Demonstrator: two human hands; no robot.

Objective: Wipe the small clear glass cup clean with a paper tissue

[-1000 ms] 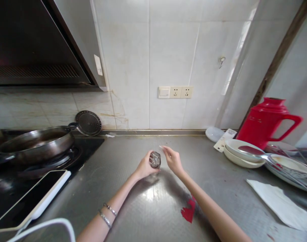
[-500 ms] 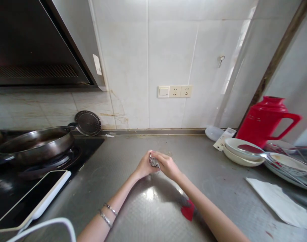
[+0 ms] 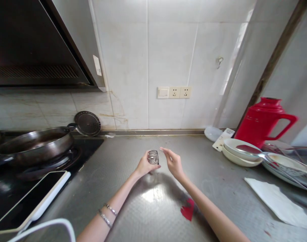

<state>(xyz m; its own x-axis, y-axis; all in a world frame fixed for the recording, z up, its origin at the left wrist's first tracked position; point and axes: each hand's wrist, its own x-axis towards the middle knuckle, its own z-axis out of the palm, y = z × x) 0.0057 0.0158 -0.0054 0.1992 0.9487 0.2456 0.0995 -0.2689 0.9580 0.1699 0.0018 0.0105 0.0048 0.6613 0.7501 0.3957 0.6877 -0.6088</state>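
My left hand (image 3: 144, 165) is wrapped around a small clear glass (image 3: 153, 157), thumb in front and fingers behind. The glass is held a little above the steel counter, in the middle of the view. Just to its right, apart from it, is my right hand (image 3: 174, 163). Its fingers are drawn together towards the tips in a pinch. Whatever lies between those fingertips, if anything, is too small to make out. A flat red patch (image 3: 188, 209) shows on the counter beside my right forearm.
At left, a pan (image 3: 39, 143) sits on the black stove, with a phone (image 3: 29, 201) and white cable (image 3: 55, 222) nearer me. On the right stand a red thermos (image 3: 262, 121), stacked bowls (image 3: 240, 154) and a white paper sheet (image 3: 274, 200). Wall sockets (image 3: 179, 92) face me.
My right hand has come off the glass and moved slightly right. The glass stays in my left hand, now more fully in view.
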